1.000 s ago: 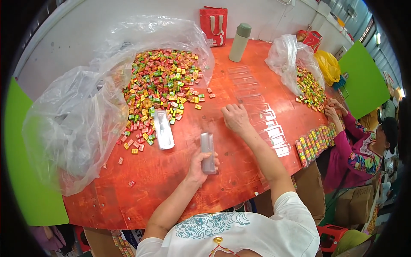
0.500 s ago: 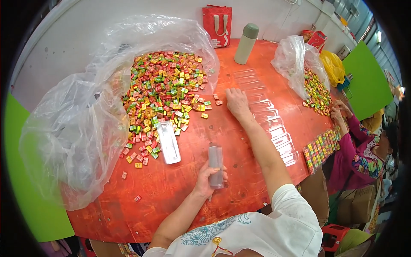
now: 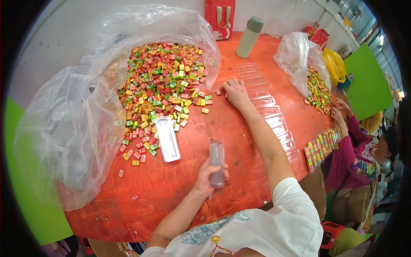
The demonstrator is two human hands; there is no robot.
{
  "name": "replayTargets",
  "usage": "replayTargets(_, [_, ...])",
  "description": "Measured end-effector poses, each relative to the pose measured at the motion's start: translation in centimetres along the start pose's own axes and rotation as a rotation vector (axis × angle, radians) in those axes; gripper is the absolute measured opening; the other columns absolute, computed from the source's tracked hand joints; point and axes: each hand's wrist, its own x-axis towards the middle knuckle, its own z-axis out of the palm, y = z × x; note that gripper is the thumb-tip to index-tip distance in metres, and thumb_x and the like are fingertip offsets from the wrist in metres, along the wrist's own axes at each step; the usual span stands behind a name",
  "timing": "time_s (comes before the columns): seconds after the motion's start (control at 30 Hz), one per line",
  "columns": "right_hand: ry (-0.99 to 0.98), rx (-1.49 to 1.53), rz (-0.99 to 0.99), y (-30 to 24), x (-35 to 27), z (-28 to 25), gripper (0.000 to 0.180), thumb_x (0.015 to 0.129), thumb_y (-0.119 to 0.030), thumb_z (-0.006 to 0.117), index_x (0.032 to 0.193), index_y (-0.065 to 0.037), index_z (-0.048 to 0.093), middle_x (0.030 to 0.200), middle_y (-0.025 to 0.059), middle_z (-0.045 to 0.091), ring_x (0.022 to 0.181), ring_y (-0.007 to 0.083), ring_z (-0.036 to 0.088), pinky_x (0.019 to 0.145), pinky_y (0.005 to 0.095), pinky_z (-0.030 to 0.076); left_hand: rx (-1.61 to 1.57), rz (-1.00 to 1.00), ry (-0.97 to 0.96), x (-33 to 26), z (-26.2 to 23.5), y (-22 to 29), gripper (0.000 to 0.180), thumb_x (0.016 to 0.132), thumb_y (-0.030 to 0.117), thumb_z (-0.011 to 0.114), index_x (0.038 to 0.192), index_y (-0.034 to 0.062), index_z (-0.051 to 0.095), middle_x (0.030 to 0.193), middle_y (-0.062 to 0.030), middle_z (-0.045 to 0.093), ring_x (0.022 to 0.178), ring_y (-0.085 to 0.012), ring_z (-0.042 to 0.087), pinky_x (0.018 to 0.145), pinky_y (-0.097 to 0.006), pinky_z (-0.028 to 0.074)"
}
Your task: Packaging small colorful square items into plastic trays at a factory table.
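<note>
My left hand (image 3: 208,173) is closed around a stack of clear, narrow plastic trays (image 3: 217,165), held upright-lengthwise over the table's near middle. Farther off, my right hand (image 3: 236,92) rests on the table with its fingers bent around a small red wrapped candy (image 3: 226,95); the fingertips are partly hidden. Another red candy (image 3: 218,92) lies just left of them. A big heap of red, yellow and green wrapped candies (image 3: 165,81) spills from a clear plastic bag (image 3: 77,128) on the left. A shiny white tray (image 3: 167,139) lies at the heap's near edge.
Clear empty trays (image 3: 274,115) run in a row right of my right arm. A pale green bottle (image 3: 249,38) and a red bag (image 3: 219,19) stand at the back. On the right, a co-worker's hands (image 3: 339,113) touch a smaller candy pile (image 3: 319,92) beside filled trays (image 3: 321,147).
My right hand has shifted slightly to the left and its fingers have come to the loose red candies. My left hand still holds the tray stack. The view has tilted a little.
</note>
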Motion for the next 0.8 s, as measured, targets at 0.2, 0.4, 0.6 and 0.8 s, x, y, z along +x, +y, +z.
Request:
replayTargets(0.2, [0.164,-0.044,-0.006,-2.0,-0.9,-1.3,0.015,0.076,-0.016,0.061,0.091,-0.012,0.058,0.094,0.0056,0.056,0.090,0.0244,0.056,0.080,0.0379,0.041,0.007,0.002,-0.004,0.0,0.1,0.1,0.036,0.081,0.012,0.055,0.116,0.0042,0.047,0.094,-0.0116,0.061,0.076,-0.0224,0.065,0.067,-0.038,0.056])
replayTargets(0.4, [0.072,-0.061,-0.025,-3.7,-1.5,-1.0,0.024,0.076,-0.018,0.062,0.099,-0.012,0.058,0.089,0.0058,0.055,0.088,0.0233,0.056,0.073,0.0375,0.040,0.016,-0.004,0.007,0.0,0.2,0.0,0.036,0.082,0.013,0.055,0.115,0.0042,0.047,0.094,-0.0117,0.061,0.076,-0.0225,0.065,0.066,-0.039,0.056])
replayTargets(0.6, [0.044,0.041,-0.127,-5.6,-1.3,-2.1,0.035,0.077,-0.023,0.067,0.108,-0.011,0.058,0.095,0.0034,0.059,0.090,0.0218,0.056,0.080,0.0371,0.040,0.024,-0.009,-0.014,0.1,0.1,0.2,0.036,0.082,0.013,0.055,0.115,0.0042,0.048,0.094,-0.0118,0.062,0.075,-0.0222,0.065,0.067,-0.038,0.056])
replayTargets(0.8, [0.058,0.056,0.038,-5.5,-0.5,-2.5,0.028,0.080,-0.014,0.059,0.109,-0.011,0.059,0.105,0.0040,0.061,0.099,0.0220,0.057,0.086,0.0378,0.040,0.025,0.005,-0.017,0.2,0.1,0.3,0.037,0.081,0.013,0.056,0.116,0.0043,0.048,0.094,-0.0120,0.061,0.075,-0.0222,0.065,0.066,-0.039,0.056])
